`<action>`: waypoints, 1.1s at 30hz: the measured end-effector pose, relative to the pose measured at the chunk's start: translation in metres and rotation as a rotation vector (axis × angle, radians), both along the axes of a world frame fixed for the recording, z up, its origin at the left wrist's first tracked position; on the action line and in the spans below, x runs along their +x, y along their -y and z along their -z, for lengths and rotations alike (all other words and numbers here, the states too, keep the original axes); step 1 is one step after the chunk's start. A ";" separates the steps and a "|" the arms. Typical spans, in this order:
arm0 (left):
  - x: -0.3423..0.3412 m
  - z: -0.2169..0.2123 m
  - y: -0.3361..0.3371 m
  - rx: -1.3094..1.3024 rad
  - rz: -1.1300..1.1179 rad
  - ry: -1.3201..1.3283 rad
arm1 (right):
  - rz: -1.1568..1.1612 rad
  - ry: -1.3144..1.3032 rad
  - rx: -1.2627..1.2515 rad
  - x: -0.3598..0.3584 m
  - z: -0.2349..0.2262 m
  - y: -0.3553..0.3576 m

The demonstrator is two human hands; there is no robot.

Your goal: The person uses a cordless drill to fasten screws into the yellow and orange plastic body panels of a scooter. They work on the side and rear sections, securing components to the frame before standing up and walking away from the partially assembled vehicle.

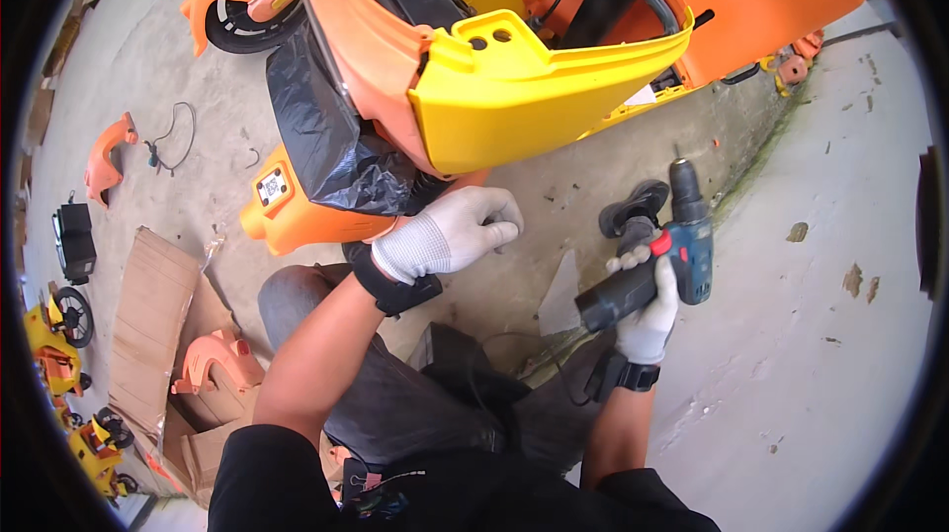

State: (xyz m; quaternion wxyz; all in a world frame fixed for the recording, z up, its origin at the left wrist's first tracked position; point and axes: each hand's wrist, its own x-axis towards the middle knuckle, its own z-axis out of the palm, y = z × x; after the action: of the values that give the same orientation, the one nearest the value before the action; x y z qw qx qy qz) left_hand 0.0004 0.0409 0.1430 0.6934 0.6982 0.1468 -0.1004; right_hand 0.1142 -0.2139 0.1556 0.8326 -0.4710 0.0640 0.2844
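Observation:
In my right hand [647,319], white-gloved, is a cordless drill [690,245] with a dark teal body, red trigger area and black battery. Its chuck points up and away from me. My left hand [450,233], also gloved, is just below the yellow body panel [534,107] of an orange and yellow scooter [371,38]. The left fingers are curled with the thumb against them; what they may pinch is too small to name. Beside that hand, black plastic film [321,141] drapes over an orange part [316,221] bearing a white square label.
On the left lie a curved orange piece [106,158], a thin cable [176,141] and a black box [73,240]. A cardboard box [153,319] holds an orange fender [219,359]. More yellow vehicles [94,448] stand at the lower left. A pale wall [791,334] rises at right.

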 end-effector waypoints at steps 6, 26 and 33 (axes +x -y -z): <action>0.006 0.026 0.005 0.095 0.035 0.113 | -0.096 0.334 -0.337 -0.043 -0.007 0.012; 0.001 0.016 0.013 -0.096 -0.008 0.066 | -0.309 0.274 -0.519 -0.102 -0.033 0.025; -0.001 0.019 0.010 -0.125 -0.088 0.019 | -0.195 0.248 -0.452 -0.108 -0.034 0.020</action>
State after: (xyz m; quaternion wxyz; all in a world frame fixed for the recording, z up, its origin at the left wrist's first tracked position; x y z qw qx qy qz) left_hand -0.0007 0.0311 0.1236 0.7408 0.6474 0.1641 -0.0720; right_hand 0.0064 -0.2335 0.1897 0.6766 -0.6798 -0.0222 0.2821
